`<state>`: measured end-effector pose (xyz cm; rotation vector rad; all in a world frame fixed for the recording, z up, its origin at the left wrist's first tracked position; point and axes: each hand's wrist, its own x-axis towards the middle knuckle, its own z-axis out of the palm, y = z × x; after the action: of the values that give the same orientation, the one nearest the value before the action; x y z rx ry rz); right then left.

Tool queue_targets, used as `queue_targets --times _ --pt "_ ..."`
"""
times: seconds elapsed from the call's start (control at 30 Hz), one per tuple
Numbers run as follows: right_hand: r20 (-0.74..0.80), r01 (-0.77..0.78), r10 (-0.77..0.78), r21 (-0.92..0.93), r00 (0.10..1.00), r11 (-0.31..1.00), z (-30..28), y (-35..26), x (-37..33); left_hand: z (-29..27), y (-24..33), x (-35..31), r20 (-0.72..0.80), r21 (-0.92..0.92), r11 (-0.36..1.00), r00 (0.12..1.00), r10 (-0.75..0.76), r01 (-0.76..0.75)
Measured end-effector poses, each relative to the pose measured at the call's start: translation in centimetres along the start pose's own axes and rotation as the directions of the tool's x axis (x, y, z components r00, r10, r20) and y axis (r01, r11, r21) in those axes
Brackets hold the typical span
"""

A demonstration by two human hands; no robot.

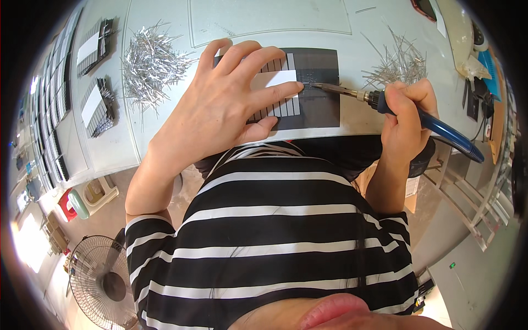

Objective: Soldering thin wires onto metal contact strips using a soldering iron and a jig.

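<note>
My left hand [225, 93] lies spread over a flat striped piece [290, 107] of dark and light bars, with a white strip [269, 80] across it. Its index fingertip presses at the right edge of the white strip; the palm and fingers hide the left part. Underneath is a black mat [322, 113] near the table's front edge. In my right hand [406, 113] is a soldering iron [443, 129] with a blue handle, fingers wrapped round it. The iron's tip points left and reaches the mat just beside my left index fingertip. Whether it touches a metal strip there is too small to tell.
Thin silvery metal strips form a large pile [151, 66] at the left and a smaller pile [400, 63] at the right. Two stacks of striped pieces [91, 48] stand farther left, beside rows of dark panels [52, 93]. The iron's cable trails at the right. A fan [104, 283] stands lower left.
</note>
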<state>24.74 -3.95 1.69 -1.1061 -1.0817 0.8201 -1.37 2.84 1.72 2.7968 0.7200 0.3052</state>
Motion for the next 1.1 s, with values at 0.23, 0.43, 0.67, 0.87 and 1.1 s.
queue_targets --times 0.23,0.43,0.67,0.87,1.1 --pt "-0.018 -0.101 0.101 -0.001 0.995 0.995 -0.44 0.38 0.07 -0.09 0.08 0.02 0.005 -0.015 1.0 1.0 -0.008 0.008" --pt "-0.016 -0.082 0.082 -0.039 0.997 0.996 -0.13 0.4 0.17 -0.15 0.15 0.04 0.008 -0.015 1.0 1.0 -0.011 0.011" --pt "0.062 0.039 -0.034 -0.072 0.997 0.997 0.51 -0.23 0.3 -0.09 0.09 0.1 0.012 -0.007 1.0 1.0 -0.007 0.007" --pt "0.083 0.047 -0.037 -0.123 0.996 0.991 0.37 -0.25 0.59 -0.06 0.03 0.0 -0.007 -0.025 0.999 1.0 -0.025 0.025" --pt "0.057 0.006 0.003 -0.144 0.998 0.99 -0.09 -0.43 0.34 0.18 -0.15 -0.13 -0.029 -0.042 0.999 0.999 -0.026 0.025"
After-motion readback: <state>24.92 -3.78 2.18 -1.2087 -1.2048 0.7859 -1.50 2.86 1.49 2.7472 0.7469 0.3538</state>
